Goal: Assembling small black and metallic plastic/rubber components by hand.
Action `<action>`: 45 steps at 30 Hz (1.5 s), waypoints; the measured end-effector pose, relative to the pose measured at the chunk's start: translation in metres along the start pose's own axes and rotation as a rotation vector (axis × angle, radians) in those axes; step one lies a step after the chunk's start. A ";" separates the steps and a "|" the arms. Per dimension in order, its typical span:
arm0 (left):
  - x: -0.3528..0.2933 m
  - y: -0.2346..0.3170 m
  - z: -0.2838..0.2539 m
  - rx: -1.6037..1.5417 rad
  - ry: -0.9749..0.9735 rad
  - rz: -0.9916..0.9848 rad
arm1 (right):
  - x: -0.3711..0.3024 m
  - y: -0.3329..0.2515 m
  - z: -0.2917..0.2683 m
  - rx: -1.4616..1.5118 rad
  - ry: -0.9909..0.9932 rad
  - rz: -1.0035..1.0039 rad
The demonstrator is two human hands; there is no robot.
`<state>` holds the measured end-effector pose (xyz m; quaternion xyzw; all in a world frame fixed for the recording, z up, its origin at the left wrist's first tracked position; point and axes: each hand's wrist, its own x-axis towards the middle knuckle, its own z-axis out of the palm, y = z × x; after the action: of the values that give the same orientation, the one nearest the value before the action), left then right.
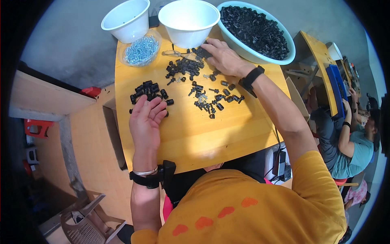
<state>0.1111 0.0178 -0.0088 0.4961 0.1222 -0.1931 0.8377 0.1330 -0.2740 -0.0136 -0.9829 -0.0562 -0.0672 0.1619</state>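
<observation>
My left hand (146,124) is palm up with its fingers apart, and no object shows in it. Its fingertips are beside a pile of short black cylindrical parts (151,87), partly covering it. At the back of the table, my right hand (226,58) bends its fingers at a flat black piece (202,53); what the fingertips hold is hidden. Next to that piece, left of it, is a heap of small black parts (187,66). Between the hands lie scattered black cylinders (220,106) and small dark screw-like pieces (202,99).
Two white bowls (187,18) (129,28) stand along the back edge, near a clear tub (142,51) of silvery screws. A pale green basin (290,55) is heaped with black parts. The yellow table (195,142) ends at my lap. Another person (353,146) sits at a right-hand table.
</observation>
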 end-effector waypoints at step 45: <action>-0.034 -0.046 -0.010 0.136 -0.221 0.109 | -0.056 -0.006 -0.037 -0.483 -0.095 0.276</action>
<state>0.0601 0.0130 -0.0362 0.5334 -0.0116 -0.2087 0.8196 0.0729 -0.2857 0.0140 -0.9934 0.0885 -0.0101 -0.0724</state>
